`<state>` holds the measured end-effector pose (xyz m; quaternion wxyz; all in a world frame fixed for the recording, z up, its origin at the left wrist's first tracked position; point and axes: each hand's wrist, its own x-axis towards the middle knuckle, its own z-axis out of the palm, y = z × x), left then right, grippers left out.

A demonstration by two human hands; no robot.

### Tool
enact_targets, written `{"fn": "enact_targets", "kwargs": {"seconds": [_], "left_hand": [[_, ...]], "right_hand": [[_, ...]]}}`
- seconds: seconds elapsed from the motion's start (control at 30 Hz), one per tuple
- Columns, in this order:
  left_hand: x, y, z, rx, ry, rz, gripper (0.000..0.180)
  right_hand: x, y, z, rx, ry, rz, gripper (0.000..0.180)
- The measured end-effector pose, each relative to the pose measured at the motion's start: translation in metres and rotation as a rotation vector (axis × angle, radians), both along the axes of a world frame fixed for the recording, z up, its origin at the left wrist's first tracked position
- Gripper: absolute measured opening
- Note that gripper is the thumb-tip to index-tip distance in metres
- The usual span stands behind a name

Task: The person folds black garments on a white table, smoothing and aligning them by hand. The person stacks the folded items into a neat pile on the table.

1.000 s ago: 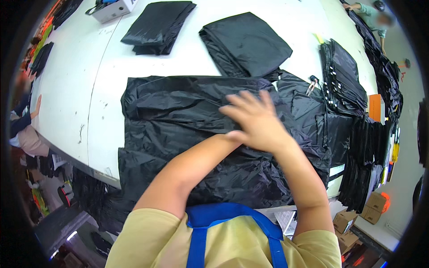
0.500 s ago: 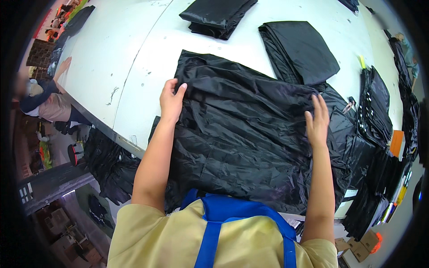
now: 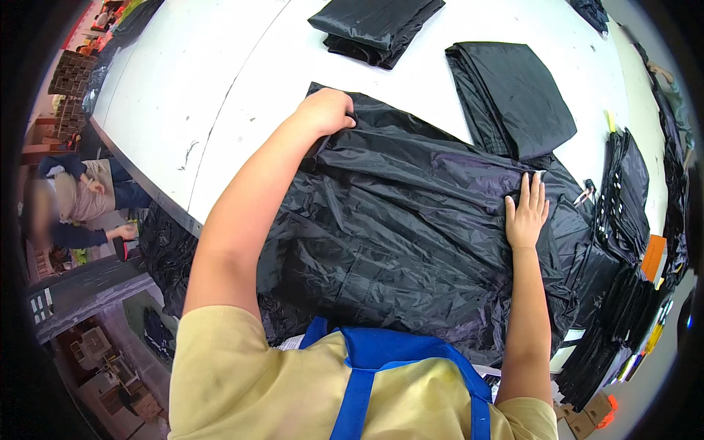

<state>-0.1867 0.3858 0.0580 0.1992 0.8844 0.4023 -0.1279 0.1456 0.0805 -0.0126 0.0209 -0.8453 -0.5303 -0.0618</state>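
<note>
A wide piece of shiny black fabric [image 3: 396,227], wrinkled across its middle, lies spread in front of me and comes down to the table's near edge. At its far left corner my left hand [image 3: 326,112] is closed, fingers curled round the fabric's edge. My right hand [image 3: 526,220] rests flat near the right end of the same fabric, its fingers stretched out and pointing away from me. More black fabric lies beneath and to the right, partly covered.
Two folded black pieces, one at the far middle [image 3: 378,28] and one farther right [image 3: 517,95], lie on the white table [image 3: 176,103]. A small metal tool [image 3: 584,194] sits right of my hand, beside stacked black pieces [image 3: 627,176]. Another person [image 3: 92,191] is at the left.
My left hand has gone from upright at the left edge to bent over the far corner, now gripping fabric. My right hand has flattened on the cloth. The other person has shifted.
</note>
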Motion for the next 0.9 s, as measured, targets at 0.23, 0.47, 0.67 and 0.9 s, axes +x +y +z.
{"fn": "enact_targets", "kwargs": {"seconds": [0.23, 0.47, 0.67, 0.9], "left_hand": [[-0.067, 0.061, -0.030, -0.687, -0.644, 1.069, 0.020], [-0.077, -0.001, 0.000, -0.875, -0.806, 1.110, 0.041], [-0.094, -0.005, 0.011, -0.698, -0.741, 1.013, 0.035], [-0.105, -0.002, -0.005, -0.901, -1.015, 1.026, 0.046]], "right_hand": [[-0.001, 0.004, 0.001, 0.025, 0.020, 0.016, 0.060], [0.019, 0.020, 0.029, 0.302, 0.191, 0.076, 0.049], [0.030, 0.039, 0.087, -0.151, 0.360, 0.331, 0.017], [0.036, 0.042, 0.098, -0.290, 0.313, 0.302, 0.024]]}}
